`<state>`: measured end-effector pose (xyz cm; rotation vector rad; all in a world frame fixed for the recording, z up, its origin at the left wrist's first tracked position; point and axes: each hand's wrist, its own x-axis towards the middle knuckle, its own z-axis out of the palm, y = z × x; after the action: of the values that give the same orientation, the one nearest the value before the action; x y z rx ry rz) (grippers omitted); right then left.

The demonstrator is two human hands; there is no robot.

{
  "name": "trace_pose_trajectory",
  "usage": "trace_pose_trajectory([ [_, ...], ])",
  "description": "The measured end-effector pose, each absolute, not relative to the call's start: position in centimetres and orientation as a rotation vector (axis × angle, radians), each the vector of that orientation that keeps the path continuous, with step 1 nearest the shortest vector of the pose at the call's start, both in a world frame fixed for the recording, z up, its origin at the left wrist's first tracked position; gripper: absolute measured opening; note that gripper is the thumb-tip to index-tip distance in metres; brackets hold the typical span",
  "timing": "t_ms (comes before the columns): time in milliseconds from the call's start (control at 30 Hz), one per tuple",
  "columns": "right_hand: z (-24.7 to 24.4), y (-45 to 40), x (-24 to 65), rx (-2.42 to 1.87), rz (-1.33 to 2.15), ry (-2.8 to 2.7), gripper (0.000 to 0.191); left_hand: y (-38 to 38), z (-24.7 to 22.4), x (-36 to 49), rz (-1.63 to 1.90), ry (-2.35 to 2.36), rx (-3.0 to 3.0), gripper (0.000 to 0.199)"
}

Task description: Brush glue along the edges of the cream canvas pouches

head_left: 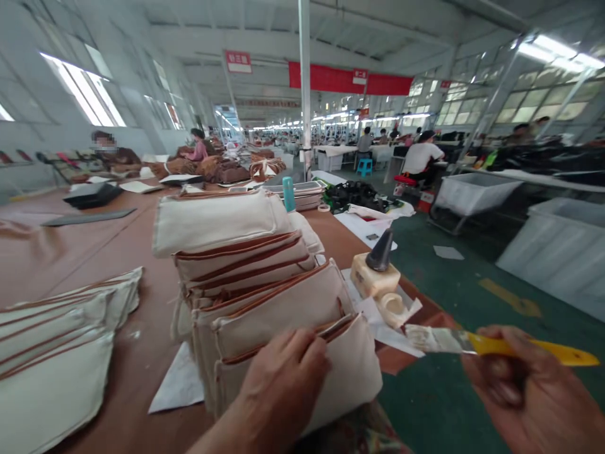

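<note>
Curling over pouches (352, 372), the left hand (283, 378) hides its grip; the right (534, 378) clutches a brush (479, 344) near a cone-topped container (373, 279)

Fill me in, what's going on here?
The left hand touches the nearest of a stack of cream pieces. The right hand holds a yellow-handled brush to the side, touching none of them. A pale container with a dark cone on top stands beside the stack. More pieces lie at left.

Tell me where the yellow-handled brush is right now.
In the head view, the yellow-handled brush is at the lower right, held in the right hand, its bristles just below and right of the cream container.
</note>
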<state>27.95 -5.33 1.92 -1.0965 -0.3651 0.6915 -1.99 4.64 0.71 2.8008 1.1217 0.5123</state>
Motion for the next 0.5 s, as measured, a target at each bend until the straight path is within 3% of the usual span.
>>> trace_pose_trajectory([
  [167, 1.0, -6.8, 29.6, -1.048, 0.72, -0.214, 0.029, 6.2, -3.0, 7.1, 0.172, 1.487, 2.545, 0.021],
  [500, -3.8, -5.7, 30.9, -0.984, 0.752, -0.259, 0.032, 7.1, -4.4, 12.0, 0.118, 1.465, 2.457, 0.035],
])
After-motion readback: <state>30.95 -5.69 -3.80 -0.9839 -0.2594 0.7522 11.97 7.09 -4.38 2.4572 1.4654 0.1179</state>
